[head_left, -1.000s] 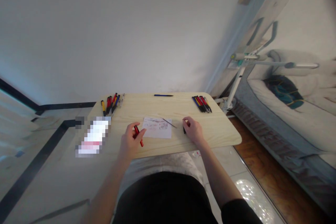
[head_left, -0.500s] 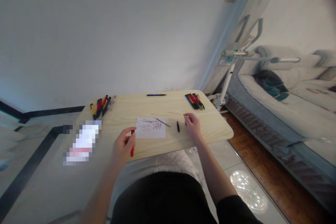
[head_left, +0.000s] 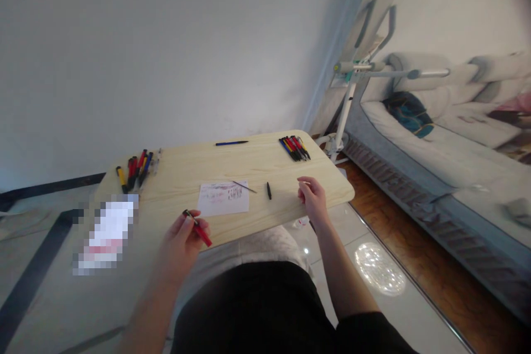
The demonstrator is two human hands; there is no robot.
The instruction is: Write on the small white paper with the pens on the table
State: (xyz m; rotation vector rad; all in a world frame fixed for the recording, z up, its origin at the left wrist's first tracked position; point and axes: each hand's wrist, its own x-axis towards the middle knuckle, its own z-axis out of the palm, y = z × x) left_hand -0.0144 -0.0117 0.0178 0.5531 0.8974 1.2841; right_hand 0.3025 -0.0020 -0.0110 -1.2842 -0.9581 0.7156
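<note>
My left hand point(head_left: 185, 235) grips a red pen barrel point(head_left: 202, 232) with a dark end, low at the table's front edge. Near it lies a white paper point(head_left: 224, 204) with scribbles, and a thin dark refill point(head_left: 244, 186) crosses its upper right corner. A short black pen part point(head_left: 269, 191) rests right of the paper. My right hand point(head_left: 312, 193) hovers over the table's right side with curled fingers; whether they hold anything is too small to tell. At the back lies a blue pen point(head_left: 231, 143).
Several pens point(head_left: 294, 148) lie side by side at the back right of the wooden table point(head_left: 186, 168). More loose pens point(head_left: 135, 170) lie at the left, above a blurred-out bright patch. A wall stands behind, and a white metal frame point(head_left: 344, 110) and sofa are at the right.
My left hand has moved left and tilted the red barrel from upright to slanting. My right hand is farther from the black part. The camera view has shifted.
</note>
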